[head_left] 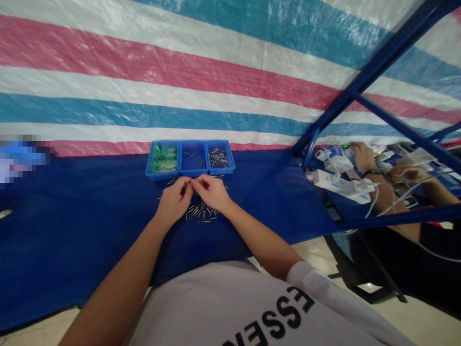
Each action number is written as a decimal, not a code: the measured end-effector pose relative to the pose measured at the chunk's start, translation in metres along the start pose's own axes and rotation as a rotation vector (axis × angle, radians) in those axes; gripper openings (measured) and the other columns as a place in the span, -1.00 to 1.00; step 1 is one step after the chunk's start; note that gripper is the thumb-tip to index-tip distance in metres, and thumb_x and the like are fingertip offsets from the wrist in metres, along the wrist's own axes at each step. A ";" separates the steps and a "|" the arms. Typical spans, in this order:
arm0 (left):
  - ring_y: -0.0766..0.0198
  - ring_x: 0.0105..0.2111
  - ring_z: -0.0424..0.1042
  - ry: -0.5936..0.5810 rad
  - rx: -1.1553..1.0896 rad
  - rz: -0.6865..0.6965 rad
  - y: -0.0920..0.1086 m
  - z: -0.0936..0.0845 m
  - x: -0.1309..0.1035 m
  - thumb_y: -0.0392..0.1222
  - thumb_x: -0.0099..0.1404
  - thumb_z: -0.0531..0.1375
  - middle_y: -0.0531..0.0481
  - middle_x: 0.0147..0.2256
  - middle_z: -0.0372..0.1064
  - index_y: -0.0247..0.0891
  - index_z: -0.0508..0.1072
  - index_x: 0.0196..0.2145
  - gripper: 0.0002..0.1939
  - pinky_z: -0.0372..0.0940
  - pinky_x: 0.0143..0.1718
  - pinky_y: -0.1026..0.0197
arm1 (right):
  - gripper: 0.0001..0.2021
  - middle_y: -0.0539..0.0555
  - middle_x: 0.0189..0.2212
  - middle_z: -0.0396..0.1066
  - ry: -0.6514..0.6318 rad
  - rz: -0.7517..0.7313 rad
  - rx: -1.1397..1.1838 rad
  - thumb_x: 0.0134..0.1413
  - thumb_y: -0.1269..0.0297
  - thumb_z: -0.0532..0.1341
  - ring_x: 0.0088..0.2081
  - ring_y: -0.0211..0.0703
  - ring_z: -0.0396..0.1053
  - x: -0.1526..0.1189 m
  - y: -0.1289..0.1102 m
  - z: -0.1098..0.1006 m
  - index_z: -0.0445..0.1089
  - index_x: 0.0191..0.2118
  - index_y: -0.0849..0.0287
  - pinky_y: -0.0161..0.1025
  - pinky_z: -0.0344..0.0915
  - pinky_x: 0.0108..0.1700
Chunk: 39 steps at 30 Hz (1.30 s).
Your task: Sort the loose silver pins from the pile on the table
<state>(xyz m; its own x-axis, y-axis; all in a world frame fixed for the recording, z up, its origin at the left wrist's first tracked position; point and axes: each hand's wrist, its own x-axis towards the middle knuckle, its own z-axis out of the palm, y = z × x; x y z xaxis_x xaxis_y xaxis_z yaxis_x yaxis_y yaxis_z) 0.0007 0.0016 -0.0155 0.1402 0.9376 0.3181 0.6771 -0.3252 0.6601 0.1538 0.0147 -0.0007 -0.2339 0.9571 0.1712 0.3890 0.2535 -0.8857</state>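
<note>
My left hand [175, 201] and my right hand [212, 191] meet fingertip to fingertip over a pile of thin metal pins [202, 210] on the blue table [118, 211]. Each is closed in a pinch; whatever lies between the fingertips is too small to make out. Just beyond them stand three joined blue bins. Green and clear pieces fill the left bin [163, 158], a few pins lie in the middle bin [193, 157], and many pins are heaped in the right bin [219, 157].
A blue metal frame [331, 110] rises at the right. Past it, another person's hands [364, 157] work near a white power strip [340, 185] and cables. Striped sheeting [180, 72] hangs behind the table. A small pale object [5, 213] lies at the far left.
</note>
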 end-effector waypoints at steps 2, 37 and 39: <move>0.33 -0.51 0.34 -0.002 0.003 0.004 0.000 0.000 0.000 -0.07 0.35 0.01 0.06 -0.47 0.38 -0.24 0.41 -0.18 -0.73 0.19 -0.40 0.29 | -0.69 -0.05 -0.53 0.34 0.000 -0.003 -0.004 0.18 0.06 0.11 -0.48 -0.34 0.24 0.000 0.001 0.000 0.38 -0.41 0.20 -0.37 0.14 -0.39; 0.25 -0.43 0.42 -0.074 0.029 0.028 0.002 -0.002 0.002 -0.08 0.37 -0.05 -0.01 -0.37 0.45 -0.23 0.39 -0.16 -0.71 0.23 -0.36 0.25 | -0.70 -0.06 -0.52 0.37 -0.029 -0.020 -0.093 0.20 0.08 0.10 -0.47 -0.33 0.26 0.001 0.005 0.001 0.38 -0.41 0.19 -0.36 0.13 -0.38; 0.24 -0.43 0.42 -0.076 0.038 0.031 0.001 -0.002 0.001 -0.08 0.37 -0.04 -0.02 -0.36 0.45 -0.23 0.39 -0.15 -0.71 0.23 -0.36 0.25 | -0.70 -0.06 -0.52 0.37 -0.030 -0.022 -0.096 0.20 0.09 0.10 -0.47 -0.34 0.25 0.001 0.005 0.001 0.37 -0.42 0.18 -0.36 0.13 -0.38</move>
<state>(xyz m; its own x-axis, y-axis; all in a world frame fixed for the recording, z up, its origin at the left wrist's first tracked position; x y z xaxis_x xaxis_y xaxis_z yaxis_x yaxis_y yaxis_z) 0.0004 0.0022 -0.0128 0.2143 0.9344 0.2845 0.6983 -0.3503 0.6243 0.1543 0.0169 -0.0055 -0.2698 0.9467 0.1757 0.4671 0.2883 -0.8359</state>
